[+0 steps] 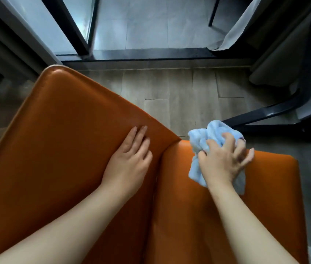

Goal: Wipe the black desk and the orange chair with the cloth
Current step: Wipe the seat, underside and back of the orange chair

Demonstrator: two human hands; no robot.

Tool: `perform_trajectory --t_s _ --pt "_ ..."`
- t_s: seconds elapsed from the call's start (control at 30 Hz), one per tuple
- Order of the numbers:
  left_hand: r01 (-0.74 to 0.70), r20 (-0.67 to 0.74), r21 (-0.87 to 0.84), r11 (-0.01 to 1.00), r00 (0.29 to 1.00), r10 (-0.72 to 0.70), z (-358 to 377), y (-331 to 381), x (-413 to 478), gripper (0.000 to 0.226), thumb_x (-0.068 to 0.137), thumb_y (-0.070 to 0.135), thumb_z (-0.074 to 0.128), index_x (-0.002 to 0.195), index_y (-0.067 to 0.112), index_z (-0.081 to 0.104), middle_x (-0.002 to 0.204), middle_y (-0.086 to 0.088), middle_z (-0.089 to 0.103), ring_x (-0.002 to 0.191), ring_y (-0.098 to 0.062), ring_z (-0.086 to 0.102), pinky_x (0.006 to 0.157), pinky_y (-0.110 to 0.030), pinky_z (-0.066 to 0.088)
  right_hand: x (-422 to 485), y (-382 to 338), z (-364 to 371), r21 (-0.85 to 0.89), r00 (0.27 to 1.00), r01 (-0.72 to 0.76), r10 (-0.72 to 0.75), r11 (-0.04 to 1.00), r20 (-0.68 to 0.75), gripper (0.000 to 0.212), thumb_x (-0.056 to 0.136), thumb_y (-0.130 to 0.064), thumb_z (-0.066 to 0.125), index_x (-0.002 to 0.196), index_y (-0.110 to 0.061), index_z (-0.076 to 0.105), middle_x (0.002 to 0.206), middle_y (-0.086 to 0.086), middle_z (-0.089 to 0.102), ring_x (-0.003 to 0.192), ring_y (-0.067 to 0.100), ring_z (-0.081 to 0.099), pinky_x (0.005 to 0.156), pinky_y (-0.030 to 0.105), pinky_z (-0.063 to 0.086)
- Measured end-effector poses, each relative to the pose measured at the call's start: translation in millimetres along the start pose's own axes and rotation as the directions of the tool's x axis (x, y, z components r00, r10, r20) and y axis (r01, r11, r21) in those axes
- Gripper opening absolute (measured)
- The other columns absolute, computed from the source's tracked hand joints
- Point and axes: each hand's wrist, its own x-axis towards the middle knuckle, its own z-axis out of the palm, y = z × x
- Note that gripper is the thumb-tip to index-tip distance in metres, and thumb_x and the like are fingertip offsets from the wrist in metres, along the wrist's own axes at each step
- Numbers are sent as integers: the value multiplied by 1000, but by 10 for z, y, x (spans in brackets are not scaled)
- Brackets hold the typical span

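My right hand (pixel 225 161) was clamped down on the cloth (pixel 208 141), fingers curled tight into the pale blue bundle; the cloth was bunched up, pressed onto the orange chair (pixel 65 149) at the far edge of the seat, right near the corner where the seat met the backrest; part of it puffed out past my fingertips toward the floor, part trailed back under my wrist. My left hand (pixel 131 159) lay flat and open on the backrest, palm down, fingers together and stretched out, gripping nothing; its fingertips reached close to the backrest's upper edge; it sat just beside the crease between backrest and seat. The two hands were near each other but apart, the crease running between them; both forearms came in bare from the bottom of the view. The chair filled the lower half of what I saw, its leather smooth and glossy, a highlight on the rounded top corner at the left. Beyond it was wood-look flooring (pixel 170 88); further on, a dark door threshold (pixel 141 55) and pale tiles (pixel 147 25) past it; a light curtain (pixel 234 31) hung at the upper right; a black frame leg (pixel 261 115) angled across the floor just behind the cloth; whether it belonged to the counter I couldn't tell.
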Motion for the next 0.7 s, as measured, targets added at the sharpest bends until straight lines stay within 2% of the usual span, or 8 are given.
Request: perform_trajectory --t_s 0.07,0.1,0.17,0.2,0.3,0.43,0.6,0.7 --pt "-16 25 9 1000 1000 16 -8 3 -23 50 77 18 26 87 13 75 115 -13 67 126 -38 47 111 -51 26 -54 -136 16 -58 984 175 -176 983 -27 17 63 -25 78 72 -13 71 126 11 55 123 39 40 108 60 12" --pt "-21 33 10 1000 999 20 -19 0 -19 48 77 17 27 84 13 75 112 -12 68 124 -37 49 108 -51 28 -112 -223 65 -129 953 300 -304 945 -11 23 56 -31 83 66 -15 70 112 10 63 113 37 52 105 57 26" --pt "-34 19 0 999 999 34 -25 -11 -12 45 77 16 30 80 13 75 107 -11 71 121 -37 53 106 -50 33 -253 -397 147 -215 855 519 -502 828 129 31 45 -42 87 58 -23 67 74 0 67 76 23 65 76 32 50" --pt "-41 4 -3 999 999 41 -20 -14 -14 44 77 16 31 79 14 75 105 -9 71 120 -36 54 105 -49 35 -317 -446 189 -227 808 586 -543 778 229 29 51 -44 85 61 -24 67 67 -3 64 69 18 63 64 26 47" --pt "-56 -10 -12 998 998 55 -38 -22 -32 45 77 14 29 76 19 74 99 -4 73 120 -33 55 107 -46 37 -359 -449 425 -151 677 691 -560 707 477 14 90 -23 51 99 -19 61 100 2 62 99 23 54 76 34 36" --pt "-51 42 13 999 998 50 -42 -18 -43 52 81 15 21 89 24 71 105 2 70 131 -33 43 113 -47 19 -372 -525 358 -257 833 549 -497 795 243 11 73 -19 66 83 -22 62 85 -3 62 86 20 59 75 35 46" --pt "-18 38 0 1000 999 18 -34 -23 -41 48 80 16 27 83 25 74 91 5 72 126 -29 50 111 -44 32 -496 -403 499 -187 717 681 -593 708 367 42 75 -27 69 116 -17 66 129 5 59 120 27 53 103 53 35" --pt "-27 69 -49 998 997 31 -35 -1 -74 46 80 17 29 81 25 74 90 3 71 124 -29 52 110 -44 34 -550 -433 543 -206 675 723 -611 659 413 32 81 -27 62 111 -22 68 134 5 53 122 28 49 105 54 31"
